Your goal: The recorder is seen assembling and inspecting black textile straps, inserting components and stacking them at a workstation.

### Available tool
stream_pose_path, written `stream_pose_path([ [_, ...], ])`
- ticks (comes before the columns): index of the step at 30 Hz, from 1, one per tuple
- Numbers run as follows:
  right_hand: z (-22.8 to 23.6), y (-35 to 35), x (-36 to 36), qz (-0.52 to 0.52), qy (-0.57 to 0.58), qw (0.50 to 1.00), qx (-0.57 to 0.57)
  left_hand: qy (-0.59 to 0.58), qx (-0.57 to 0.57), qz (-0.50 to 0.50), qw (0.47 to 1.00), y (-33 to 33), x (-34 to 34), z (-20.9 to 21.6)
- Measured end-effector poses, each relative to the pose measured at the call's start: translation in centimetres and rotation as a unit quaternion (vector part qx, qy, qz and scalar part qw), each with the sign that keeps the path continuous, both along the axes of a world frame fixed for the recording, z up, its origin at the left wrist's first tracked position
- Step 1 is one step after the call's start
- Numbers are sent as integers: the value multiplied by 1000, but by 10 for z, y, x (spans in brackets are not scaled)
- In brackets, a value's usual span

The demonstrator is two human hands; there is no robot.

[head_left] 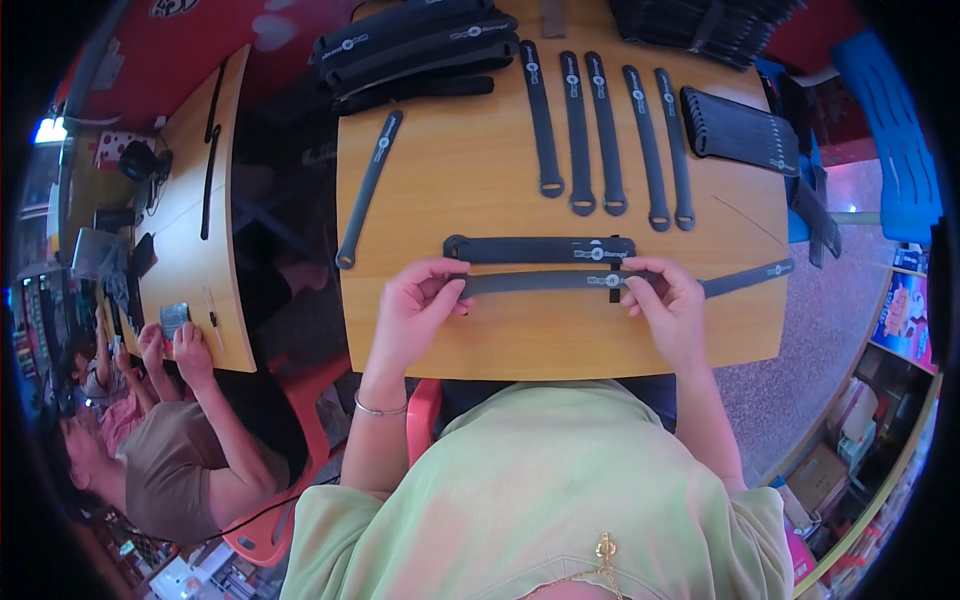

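Note:
My left hand (412, 308) and my right hand (668, 303) pinch the two ends of a dark grey strap (540, 284), which is stretched level between them above the near part of the table. Just beyond it lies a flat stack of similar straps (520, 250) with a rounded, slotted end at the left. A narrow black strip (615, 296) runs crosswise beneath the held strap, close to my right fingers. To the right of that hand, a single strap (750, 278) lies slanted on the wood; its left end is hidden by the hand.
On the wooden table (450, 190) several loose straps (600, 130) lie lengthwise, and one strap (370, 190) sits apart at left. Piles of straps (415, 50) stand at the back, with a fanned bundle (740, 130) at right. A co-worker (185, 465) sits at another table, left.

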State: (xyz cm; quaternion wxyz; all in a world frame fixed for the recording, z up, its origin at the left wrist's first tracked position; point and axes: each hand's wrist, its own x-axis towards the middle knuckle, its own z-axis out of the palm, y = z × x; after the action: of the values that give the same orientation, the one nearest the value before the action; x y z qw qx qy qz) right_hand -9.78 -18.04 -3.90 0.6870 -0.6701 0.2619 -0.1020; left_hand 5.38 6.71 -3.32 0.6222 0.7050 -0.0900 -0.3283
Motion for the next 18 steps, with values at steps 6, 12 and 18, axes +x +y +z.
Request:
stream_pose_path([
  [6,-6,-5,3,-22,9,1000,-15,-4,-1,65,998,-1,6,-7],
  [12,-2,-5,7,-26,-2,996,-80,-23,3,82,996,-3,8,-14],
  [18,-6,-3,7,-45,16,997,-61,-41,31,88,995,-4,10,-16],
])
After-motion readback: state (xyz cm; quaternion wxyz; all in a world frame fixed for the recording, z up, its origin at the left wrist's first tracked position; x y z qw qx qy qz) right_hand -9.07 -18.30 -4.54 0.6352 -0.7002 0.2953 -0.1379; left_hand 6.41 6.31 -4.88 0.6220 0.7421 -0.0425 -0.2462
